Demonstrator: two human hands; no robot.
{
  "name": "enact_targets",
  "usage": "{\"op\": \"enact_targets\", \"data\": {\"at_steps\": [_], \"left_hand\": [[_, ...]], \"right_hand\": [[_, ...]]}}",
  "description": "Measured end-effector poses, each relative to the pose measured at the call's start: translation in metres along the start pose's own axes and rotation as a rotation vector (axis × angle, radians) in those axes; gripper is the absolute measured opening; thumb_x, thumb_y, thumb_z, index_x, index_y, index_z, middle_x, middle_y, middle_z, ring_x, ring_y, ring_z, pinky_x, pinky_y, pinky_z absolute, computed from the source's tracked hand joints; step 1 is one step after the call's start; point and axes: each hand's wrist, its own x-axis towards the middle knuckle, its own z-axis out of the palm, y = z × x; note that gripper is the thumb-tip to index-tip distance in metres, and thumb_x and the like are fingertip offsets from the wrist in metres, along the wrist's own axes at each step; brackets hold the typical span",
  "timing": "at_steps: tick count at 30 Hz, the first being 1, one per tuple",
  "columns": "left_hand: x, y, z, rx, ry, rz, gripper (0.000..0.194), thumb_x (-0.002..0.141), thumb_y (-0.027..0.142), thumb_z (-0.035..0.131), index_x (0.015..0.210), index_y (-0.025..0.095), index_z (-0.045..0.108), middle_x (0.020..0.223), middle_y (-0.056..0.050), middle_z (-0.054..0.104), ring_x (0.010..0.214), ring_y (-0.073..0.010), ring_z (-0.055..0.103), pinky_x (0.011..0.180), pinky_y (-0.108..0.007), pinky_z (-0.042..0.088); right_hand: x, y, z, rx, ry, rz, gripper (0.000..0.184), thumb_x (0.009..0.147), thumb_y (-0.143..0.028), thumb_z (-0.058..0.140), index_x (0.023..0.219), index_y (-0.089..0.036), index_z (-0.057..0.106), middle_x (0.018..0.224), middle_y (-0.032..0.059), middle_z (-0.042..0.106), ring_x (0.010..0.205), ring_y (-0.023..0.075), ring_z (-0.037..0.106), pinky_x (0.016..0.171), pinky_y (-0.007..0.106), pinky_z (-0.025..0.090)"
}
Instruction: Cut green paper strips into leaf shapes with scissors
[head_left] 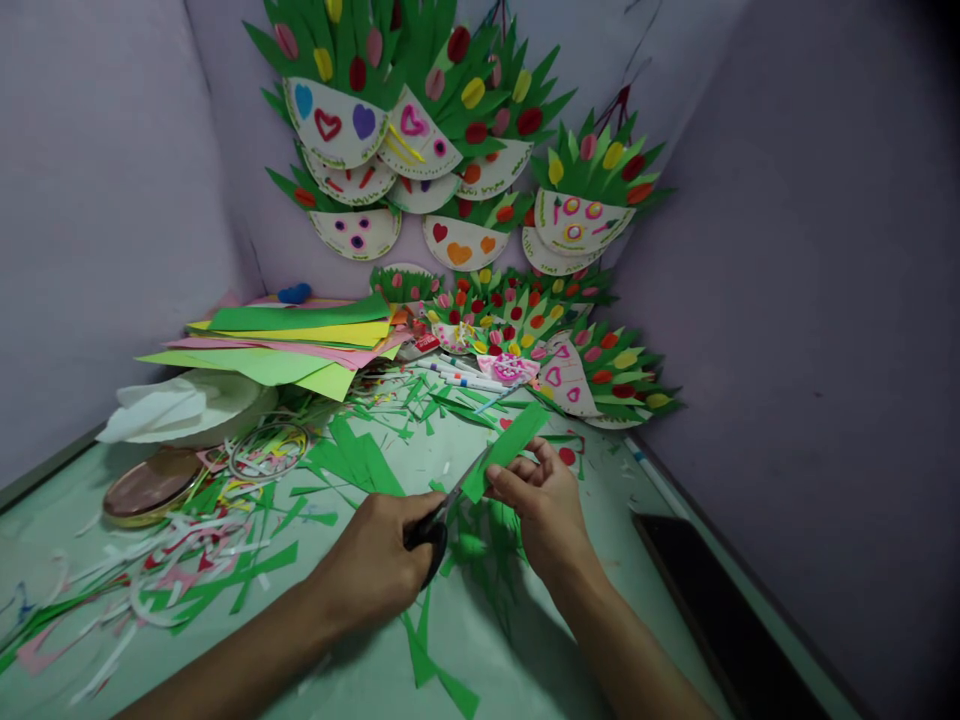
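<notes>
1. In the head view, the green strip is up in the air between the two hands and a little beyond them, over the table. Its long axis slants: the near end lies toward the left hand, the far end points forward and to the right.
2. The right hand is the nearer one, touching the strip. Its thumb and fingers are closed in a pinch on the strip's right-hand edge, toward the near end; the forearm comes in from the lower right.
3. The left hand is curled round the handles of the scissors, thumb on top, its forearm reaching in from the lower left.
4. The blades point forward and right from the left hand, meeting the strip's left side near its near end and running roughly along its length (how far they are parted, and whether paper sits between them, I cannot tell).
5. Loose green scraps lie beyond the left hand, with more on the table beneath both hands.
6. Farther forward and left of the left hand is a stack of coloured paper; right of the right forearm, well apart from the strip, lies a dark phone.
</notes>
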Motion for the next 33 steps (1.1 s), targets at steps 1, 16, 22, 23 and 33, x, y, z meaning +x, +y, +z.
{"op": "enact_targets", "data": {"at_steps": [1, 16, 22, 23, 33], "left_hand": [[0.000, 0.000, 0.000, -0.020, -0.007, -0.005, 0.017, 0.073, 0.016, 0.046, 0.074, 0.013, 0.063, 0.065, 0.001, 0.057, 0.058, -0.0108, 0.046, 0.052, -0.018, 0.032], [-0.001, 0.005, 0.001, -0.103, -0.062, -0.021, 0.014, 0.073, 0.015, 0.045, 0.073, 0.012, 0.059, 0.063, 0.002, 0.047, 0.060, -0.0099, 0.041, 0.051, -0.018, 0.030], [0.001, -0.002, -0.001, -0.053, -0.070, -0.014, 0.014, 0.075, 0.015, 0.044, 0.078, 0.013, 0.057, 0.065, 0.003, 0.048, 0.059, -0.0091, 0.040, 0.052, -0.018, 0.030], [0.000, -0.003, -0.001, -0.051, -0.069, -0.012, 0.013, 0.075, 0.015, 0.044, 0.077, 0.013, 0.057, 0.066, 0.002, 0.049, 0.060, -0.0094, 0.041, 0.052, -0.018, 0.030], [-0.002, 0.002, -0.001, -0.022, -0.048, 0.000, 0.014, 0.074, 0.013, 0.043, 0.074, 0.012, 0.057, 0.066, 0.002, 0.053, 0.060, -0.0100, 0.043, 0.052, -0.018, 0.031]], "right_hand": [[0.000, 0.000, 0.000, -0.005, -0.007, -0.001, 0.039, 0.055, -0.019, 0.074, 0.086, -0.019, 0.049, 0.050, -0.0086, 0.059, 0.045, 0.0094, 0.055, 0.050, 0.023, 0.046], [0.002, -0.005, -0.003, 0.024, 0.054, -0.019, 0.044, 0.055, -0.019, 0.074, 0.090, -0.020, 0.047, 0.052, -0.0111, 0.056, 0.047, 0.0074, 0.054, 0.050, 0.020, 0.047], [0.002, 0.000, -0.001, 0.008, 0.030, -0.024, 0.042, 0.055, -0.019, 0.074, 0.088, -0.020, 0.048, 0.051, -0.0102, 0.056, 0.046, 0.0080, 0.054, 0.048, 0.020, 0.046], [0.002, 0.000, -0.001, 0.009, 0.029, -0.027, 0.042, 0.055, -0.019, 0.074, 0.088, -0.020, 0.048, 0.052, -0.0102, 0.057, 0.046, 0.0081, 0.054, 0.048, 0.020, 0.046], [-0.001, -0.002, 0.000, 0.030, 0.039, 0.000, 0.043, 0.054, -0.019, 0.075, 0.087, -0.019, 0.047, 0.053, -0.0092, 0.058, 0.047, 0.0077, 0.055, 0.048, 0.019, 0.046]]}}
